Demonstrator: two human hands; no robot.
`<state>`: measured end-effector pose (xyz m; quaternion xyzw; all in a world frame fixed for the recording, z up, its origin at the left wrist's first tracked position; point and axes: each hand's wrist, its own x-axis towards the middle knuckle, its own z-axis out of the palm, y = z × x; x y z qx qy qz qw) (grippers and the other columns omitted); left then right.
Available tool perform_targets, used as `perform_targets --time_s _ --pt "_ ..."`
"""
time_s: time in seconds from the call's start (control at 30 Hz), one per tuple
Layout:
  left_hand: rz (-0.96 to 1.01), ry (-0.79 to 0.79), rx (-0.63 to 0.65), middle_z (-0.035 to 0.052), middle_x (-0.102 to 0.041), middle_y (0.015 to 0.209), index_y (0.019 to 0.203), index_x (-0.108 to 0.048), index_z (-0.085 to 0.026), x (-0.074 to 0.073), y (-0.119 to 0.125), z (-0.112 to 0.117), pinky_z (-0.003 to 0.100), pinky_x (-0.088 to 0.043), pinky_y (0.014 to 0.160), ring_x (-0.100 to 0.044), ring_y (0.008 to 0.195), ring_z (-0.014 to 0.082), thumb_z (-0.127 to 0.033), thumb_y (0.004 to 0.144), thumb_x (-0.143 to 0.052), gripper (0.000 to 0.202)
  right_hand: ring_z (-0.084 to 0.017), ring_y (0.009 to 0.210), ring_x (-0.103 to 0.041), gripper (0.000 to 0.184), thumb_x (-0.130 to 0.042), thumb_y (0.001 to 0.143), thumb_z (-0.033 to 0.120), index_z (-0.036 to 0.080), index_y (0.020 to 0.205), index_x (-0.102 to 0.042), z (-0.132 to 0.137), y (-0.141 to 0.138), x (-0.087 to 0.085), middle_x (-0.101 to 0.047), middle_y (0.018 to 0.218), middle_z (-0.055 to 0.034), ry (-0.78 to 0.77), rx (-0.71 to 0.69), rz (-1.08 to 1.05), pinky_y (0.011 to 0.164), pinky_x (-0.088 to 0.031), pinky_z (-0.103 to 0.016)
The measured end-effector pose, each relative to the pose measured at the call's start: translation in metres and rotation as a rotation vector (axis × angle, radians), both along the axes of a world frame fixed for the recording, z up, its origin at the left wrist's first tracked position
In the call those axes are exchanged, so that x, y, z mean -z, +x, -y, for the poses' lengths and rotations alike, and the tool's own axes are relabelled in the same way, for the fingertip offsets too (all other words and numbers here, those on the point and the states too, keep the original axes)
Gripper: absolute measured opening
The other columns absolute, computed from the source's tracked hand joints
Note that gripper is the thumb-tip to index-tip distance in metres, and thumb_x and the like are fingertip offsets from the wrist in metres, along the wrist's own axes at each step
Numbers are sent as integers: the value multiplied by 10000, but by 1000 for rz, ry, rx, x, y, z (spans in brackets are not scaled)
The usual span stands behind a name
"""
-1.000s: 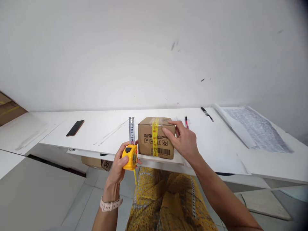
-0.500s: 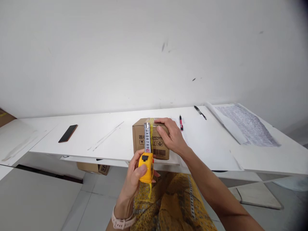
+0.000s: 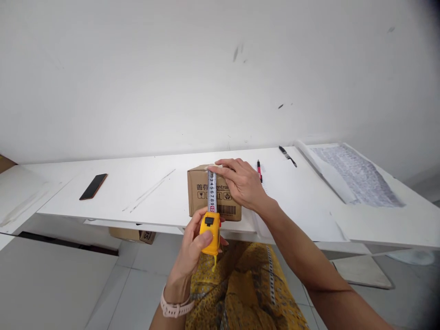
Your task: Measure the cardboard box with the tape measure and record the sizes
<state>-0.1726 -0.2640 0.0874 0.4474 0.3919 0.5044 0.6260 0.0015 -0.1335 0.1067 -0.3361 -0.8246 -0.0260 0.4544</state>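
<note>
My left hand (image 3: 192,245) is closed around a yellow tape measure (image 3: 210,233), its thumb on the case. The pulled-out blade (image 3: 211,190) runs up the printed front of a small cardboard box (image 3: 199,201), with the red 10 mark close to the case. At the box's upper edge, the fingers of my right hand (image 3: 242,181) pinch the far end of the blade, hiding its tip. The box sits at the front edge of a white table (image 3: 144,183).
A phone (image 3: 93,186) lies at the left. To the right are a red pen (image 3: 259,170), a black pen (image 3: 288,156), a blank sheet (image 3: 295,215) and a sheet covered in writing (image 3: 360,174). Another cardboard box (image 3: 129,234) is under the table.
My right hand has moved from the box's top right edge left onto the blade's end, and its fingers have closed there. My left hand still holds the tape measure.
</note>
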Motion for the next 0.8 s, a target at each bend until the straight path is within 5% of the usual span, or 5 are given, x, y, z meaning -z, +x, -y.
perform_targets --time_s 0.33,0.8 --pt "-25 4 63 90 -630 1117 1270 -533 -242 35 -10 5 277 -542 616 -701 749 200 -495 787 -721 576 -194 897 -598 425 -345 970 142 295 1193 -673 -40 0 -6 -709 1050 -18 -141 25 -100 795 -488 -359" --pt "15 -38 94 93 -625 1132 1275 -536 -262 39 -10 2 279 -551 592 -706 765 215 -503 783 -719 578 -193 901 -602 403 -359 971 155 294 1167 -682 -41 -1 -4 -705 1012 -18 -129 13 -149 802 -487 -362"
